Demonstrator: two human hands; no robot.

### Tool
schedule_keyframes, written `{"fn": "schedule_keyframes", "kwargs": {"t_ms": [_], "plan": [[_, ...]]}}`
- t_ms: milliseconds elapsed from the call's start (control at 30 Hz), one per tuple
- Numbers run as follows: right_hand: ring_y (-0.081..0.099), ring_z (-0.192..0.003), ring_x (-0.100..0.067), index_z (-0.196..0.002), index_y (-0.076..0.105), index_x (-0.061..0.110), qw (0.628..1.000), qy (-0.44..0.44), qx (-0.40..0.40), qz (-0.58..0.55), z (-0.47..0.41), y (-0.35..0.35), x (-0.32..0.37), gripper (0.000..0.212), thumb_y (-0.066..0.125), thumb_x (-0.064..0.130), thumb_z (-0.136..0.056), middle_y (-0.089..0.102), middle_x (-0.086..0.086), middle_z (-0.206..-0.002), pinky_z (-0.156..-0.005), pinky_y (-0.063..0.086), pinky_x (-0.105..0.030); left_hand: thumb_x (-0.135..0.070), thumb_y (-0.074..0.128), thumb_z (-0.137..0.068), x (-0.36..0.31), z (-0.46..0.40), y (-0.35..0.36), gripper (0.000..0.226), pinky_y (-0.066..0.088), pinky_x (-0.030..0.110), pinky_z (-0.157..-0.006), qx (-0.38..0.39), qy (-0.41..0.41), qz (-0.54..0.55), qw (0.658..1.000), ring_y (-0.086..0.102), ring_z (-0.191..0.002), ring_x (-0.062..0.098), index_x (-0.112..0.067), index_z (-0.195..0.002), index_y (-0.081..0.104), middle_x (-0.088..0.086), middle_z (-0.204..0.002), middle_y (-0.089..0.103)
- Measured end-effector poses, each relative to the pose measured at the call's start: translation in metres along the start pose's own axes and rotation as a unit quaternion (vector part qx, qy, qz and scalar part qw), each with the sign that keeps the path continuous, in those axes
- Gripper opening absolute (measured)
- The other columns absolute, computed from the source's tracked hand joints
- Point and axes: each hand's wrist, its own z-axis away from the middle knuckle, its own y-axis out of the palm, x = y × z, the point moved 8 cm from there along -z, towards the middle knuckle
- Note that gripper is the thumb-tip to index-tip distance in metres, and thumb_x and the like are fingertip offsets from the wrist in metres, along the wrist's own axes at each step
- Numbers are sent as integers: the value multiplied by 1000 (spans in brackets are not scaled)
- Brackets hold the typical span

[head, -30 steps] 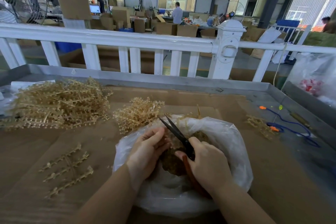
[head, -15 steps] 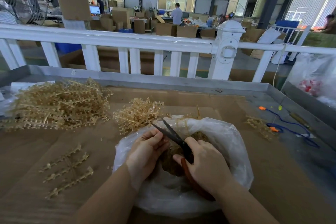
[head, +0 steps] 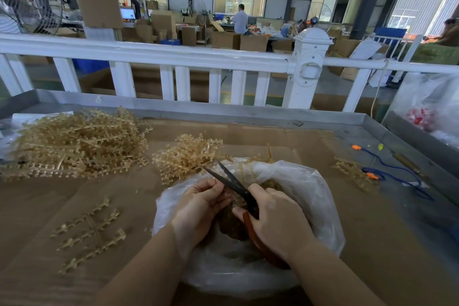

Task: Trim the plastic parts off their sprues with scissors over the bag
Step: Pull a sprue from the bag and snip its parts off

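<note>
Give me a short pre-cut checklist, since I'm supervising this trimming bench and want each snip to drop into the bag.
1. Scissors blades apart, ready to cut: ok.
2. Right hand gripping the red handles: ok.
3. Left hand holding a sprue at the blades: cannot tell, the piece is hidden by the fingers.
4. Cut point above the open plastic bag: ok, both hands work over its mouth.
5. Left fingertips clear of the blades: cannot tell, they lie very close to the lower blade.
6. More sprues within reach: ok, a small pile sits just behind the bag.
</note>
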Motion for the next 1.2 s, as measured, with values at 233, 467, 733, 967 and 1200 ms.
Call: {"fn": "schedule_keyframes", "kwargs": {"t_ms": [233, 467, 733, 967, 1200], "plan": [[51, -88, -11, -109, 46, 31, 1000, 8, 7, -6, 3, 3, 2, 38, 42, 62, -88, 54, 8, -90, -78, 44, -21, 3, 45, -92, -1, 1, -1, 19, 54, 24, -69, 4, 8, -1, 1000, 64, -73, 18, -2, -82, 61, 11, -77, 69], [51, -83, -10, -105, 47, 29, 1000, -1, 1, -10, 1, 2, 6, 35, 42, 60, -89, 56, 7, -89, -74, 43, -19, 1, 46, -92, -1, 3, 0, 48, 54, 21, -56, 19, -6, 3, 1000, 64, -58, 11, -15, -53, 68, 6, -67, 68], [58, -83, -15, -105, 46, 26, 1000, 12, 5, -10, 2, 4, 5, 35, 38, 59, -92, 59, 3, -89, -72, 44, -22, 1, 55, -84, 0, 1, 1, 16, 57, 22, -57, 18, -12, 5, 1000, 66, -55, 13, -5, -70, 60, 10, -67, 69], [57, -84, -12, -107, 46, 29, 1000, 4, -1, 4, 4, 3, 4, 37, 37, 61, -91, 59, 5, -90, -74, 47, -21, 3, 52, -86, 0, 1, 0, 33, 56, 21, -56, 18, -9, -2, 1000, 66, -56, 13, -9, -59, 67, 9, -67, 69], [48, -95, -14, -116, 43, 29, 1000, 7, 5, 3, 5, 6, 4, 42, 41, 61, -89, 54, 4, -100, -83, 43, -23, 5, 45, -91, 0, 1, -2, 45, 55, 20, -55, 13, -8, 6, 1000, 66, -57, 12, -11, -59, 71, 9, -69, 70]]}}
